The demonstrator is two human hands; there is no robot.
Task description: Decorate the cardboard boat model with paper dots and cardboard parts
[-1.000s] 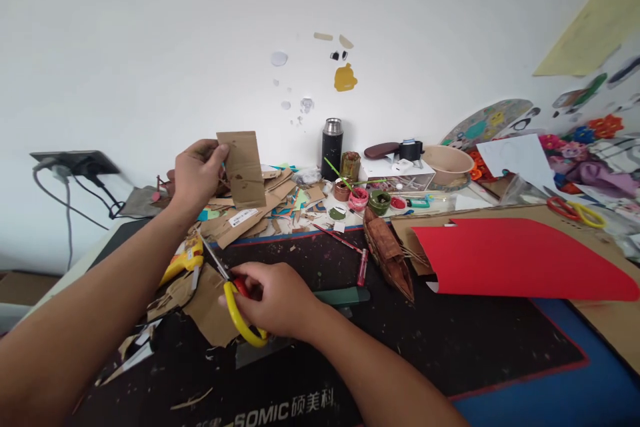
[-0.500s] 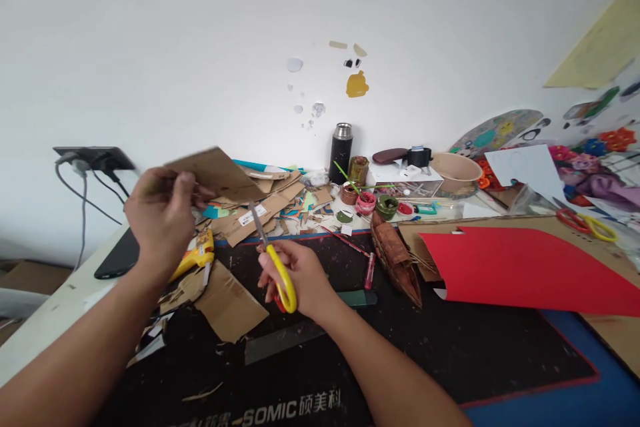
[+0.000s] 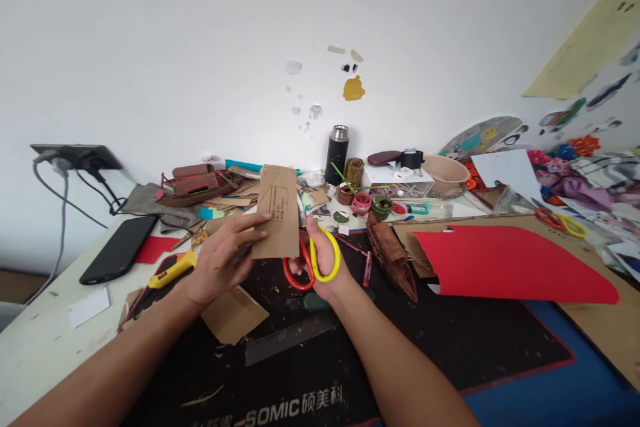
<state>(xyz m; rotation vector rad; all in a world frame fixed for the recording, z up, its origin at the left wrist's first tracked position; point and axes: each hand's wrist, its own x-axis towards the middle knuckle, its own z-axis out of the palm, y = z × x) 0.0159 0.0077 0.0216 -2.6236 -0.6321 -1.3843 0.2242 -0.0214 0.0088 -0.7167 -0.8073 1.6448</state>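
My left hand (image 3: 224, 257) grips a brown cardboard piece (image 3: 277, 213) by its left edge, holding it upright above the mat. Small dark print in a box shows on the card's face. Right beside it, my right hand (image 3: 323, 260) has its fingers through the handles of the scissors (image 3: 327, 255), one loop yellow and one red. The handles are spread apart; the blades are hidden behind the cardboard, so whether they touch it I cannot tell. Below my left hand, another cardboard piece (image 3: 235, 315) lies on the black mat (image 3: 295, 380).
A yellow glue gun (image 3: 173, 271) and a black phone (image 3: 118, 250) lie at left. Behind are cardboard scraps, a brown model boat (image 3: 197, 183), paint jars (image 3: 361, 203) and a black flask (image 3: 337, 155). Another boat (image 3: 393, 257) and red paper (image 3: 515, 263) are at right.
The cardboard has moved right and down in my left hand and turned upright with its printed face showing. My right hand has moved right and up with the scissors, whose handles are now spread.
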